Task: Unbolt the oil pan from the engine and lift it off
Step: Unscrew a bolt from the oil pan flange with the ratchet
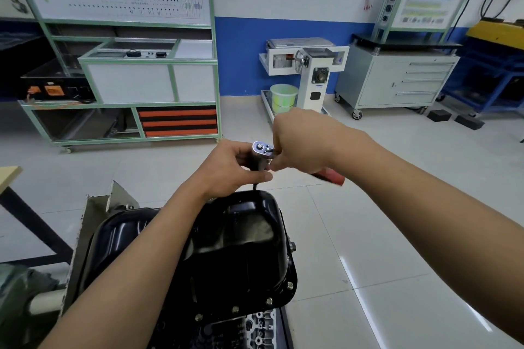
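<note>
Both hands are on the wrench: my left hand wraps its shiny top, my right hand grips the red handle that sticks out to the right. A thin bar points straight down to the far rim of the black oil pan, just below my left hand. The pan sits bottom-up on the engine, its long side running, I think, from near-left to far-right, with bolts in the near rim
</note>
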The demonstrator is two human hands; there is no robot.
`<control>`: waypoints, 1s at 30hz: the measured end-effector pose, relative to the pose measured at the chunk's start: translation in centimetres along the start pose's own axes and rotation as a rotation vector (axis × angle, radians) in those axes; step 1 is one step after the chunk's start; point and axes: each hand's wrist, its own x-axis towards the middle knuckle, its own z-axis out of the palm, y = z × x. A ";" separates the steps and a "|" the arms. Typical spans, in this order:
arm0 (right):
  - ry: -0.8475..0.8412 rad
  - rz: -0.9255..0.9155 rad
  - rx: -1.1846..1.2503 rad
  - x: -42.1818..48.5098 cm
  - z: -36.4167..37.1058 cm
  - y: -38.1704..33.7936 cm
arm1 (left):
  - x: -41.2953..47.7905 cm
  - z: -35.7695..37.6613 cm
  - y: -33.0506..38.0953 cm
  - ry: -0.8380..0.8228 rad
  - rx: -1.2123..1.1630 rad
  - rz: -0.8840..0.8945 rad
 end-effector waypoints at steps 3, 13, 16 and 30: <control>0.175 0.003 -0.155 0.0 0.5 -0.1 | 0.0 -0.1 0.0 -0.040 -0.015 -0.021; 0.112 -0.198 0.149 1.1 1.8 0.4 | -0.3 -0.2 0.2 -0.065 0.036 -0.068; 0.188 -0.042 0.034 0.9 1.7 0.6 | -0.2 0.1 0.2 -0.011 0.011 -0.063; -0.025 0.064 0.255 0.4 1.4 -0.5 | 0.0 0.0 0.0 0.069 0.032 0.004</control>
